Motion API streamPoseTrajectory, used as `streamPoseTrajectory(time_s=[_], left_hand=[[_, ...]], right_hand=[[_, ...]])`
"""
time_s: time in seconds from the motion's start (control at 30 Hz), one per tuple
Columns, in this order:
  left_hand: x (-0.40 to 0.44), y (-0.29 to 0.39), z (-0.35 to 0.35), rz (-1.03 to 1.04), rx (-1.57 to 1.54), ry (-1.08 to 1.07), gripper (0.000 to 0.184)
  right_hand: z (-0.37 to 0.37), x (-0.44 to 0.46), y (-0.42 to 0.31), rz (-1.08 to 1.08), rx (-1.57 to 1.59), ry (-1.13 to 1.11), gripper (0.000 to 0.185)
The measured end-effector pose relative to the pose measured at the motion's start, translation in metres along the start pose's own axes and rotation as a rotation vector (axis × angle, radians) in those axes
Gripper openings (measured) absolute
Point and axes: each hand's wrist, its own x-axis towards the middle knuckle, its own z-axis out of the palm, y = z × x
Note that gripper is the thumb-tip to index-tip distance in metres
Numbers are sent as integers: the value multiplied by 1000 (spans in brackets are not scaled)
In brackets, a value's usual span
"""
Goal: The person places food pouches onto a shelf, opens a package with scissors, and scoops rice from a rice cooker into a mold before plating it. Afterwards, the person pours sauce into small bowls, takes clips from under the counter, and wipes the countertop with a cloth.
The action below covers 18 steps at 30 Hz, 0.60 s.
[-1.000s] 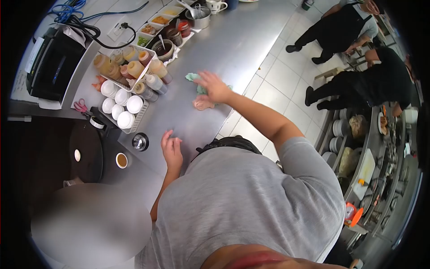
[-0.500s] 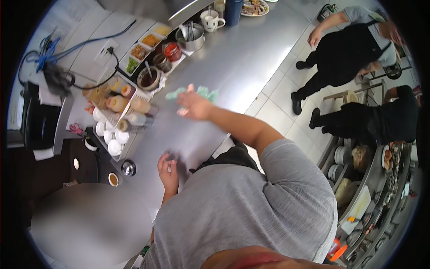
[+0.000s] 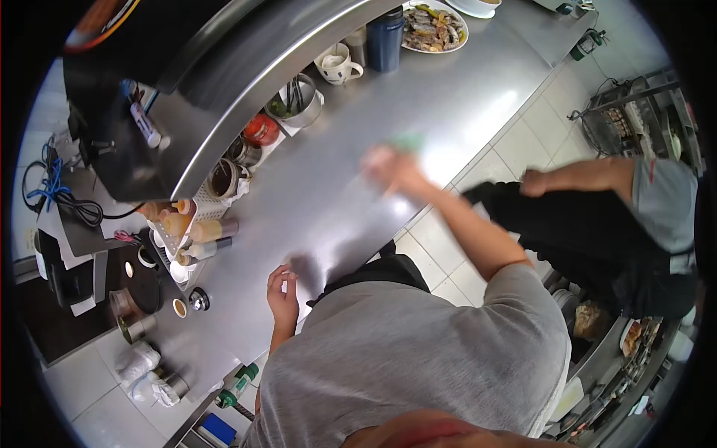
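Observation:
My right hand [image 3: 392, 170] is stretched out over the steel counter [image 3: 314, 201], smeared by motion. A green cloth [image 3: 408, 142] shows at its far edge, pressed under the palm and fingers against the counter. My left hand [image 3: 282, 295] hovers at the near edge of the counter, close to my body. Its fingers are loosely bent and apart, with nothing in them.
Along the left stand squeeze bottles [image 3: 213, 230], a sauce pot [image 3: 222, 179], a metal pot [image 3: 299, 104], a mug [image 3: 337, 66] and a blue container [image 3: 385, 43]. A plate of food [image 3: 435, 28] sits beyond. Overhead juts a steel hood [image 3: 246, 82]. At right, a person [image 3: 597, 216] stands nearby.
My right hand has slid away to the right along the counter with the green cloth. My left hand has barely moved. The view has turned, and the people at right have shifted.

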Motion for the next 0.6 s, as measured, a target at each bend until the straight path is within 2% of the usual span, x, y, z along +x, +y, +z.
streamPoseTrajectory(time_s=[0.03, 0.07, 0.1, 0.13, 0.2, 0.23, 0.27, 0.3, 0.33, 0.37, 0.4, 0.43, 0.5, 0.53, 0.6], left_hand=[[6, 9, 4, -24, -15, 3, 12], [13, 14, 7, 12, -1, 10, 12], [22, 18, 11, 51, 11, 18, 12], [32, 23, 16, 89, 21, 26, 13], [50, 36, 24, 114, 69, 28, 13], [52, 40, 27, 116, 93, 19, 13], [51, 42, 28, 117, 106, -5, 13], [55, 44, 33, 128, 109, -19, 13], [59, 45, 38, 141, 110, -27, 13], [58, 45, 40, 122, 112, -46, 13], [57, 46, 41, 105, 116, -66, 13], [57, 46, 40, 92, 120, -89, 13], [56, 37, 44, 76, 75, -128, 14], [56, 32, 46, 71, 49, -151, 15], [57, 30, 53, -9, -77, -149, 16]], right_hand=[[58, -1, -38, 394, -180, -302, 40], [107, -12, 21, -111, -404, -415, 44], [131, -16, 3, -583, -794, -462, 49], [147, -5, 0, -602, -924, -544, 52], [165, 28, 11, -399, -870, -582, 53], [157, 45, 27, -179, -680, -535, 53], [131, 64, 11, 57, -658, -375, 64], [98, 83, 57, -295, -847, -49, 68], [36, 100, 58, -100, -732, -12, 60], [-41, 109, 74, -80, -892, -24, 45], [-101, 98, 44, -1, -981, 423, 38], [-170, 80, 44, 87, -829, 706, 33], [-285, 8, 9, 222, -1762, 788, 46], [-308, -19, -32, 732, -1741, 640, 48], [-333, -55, -56, 753, -1295, 823, 45]])
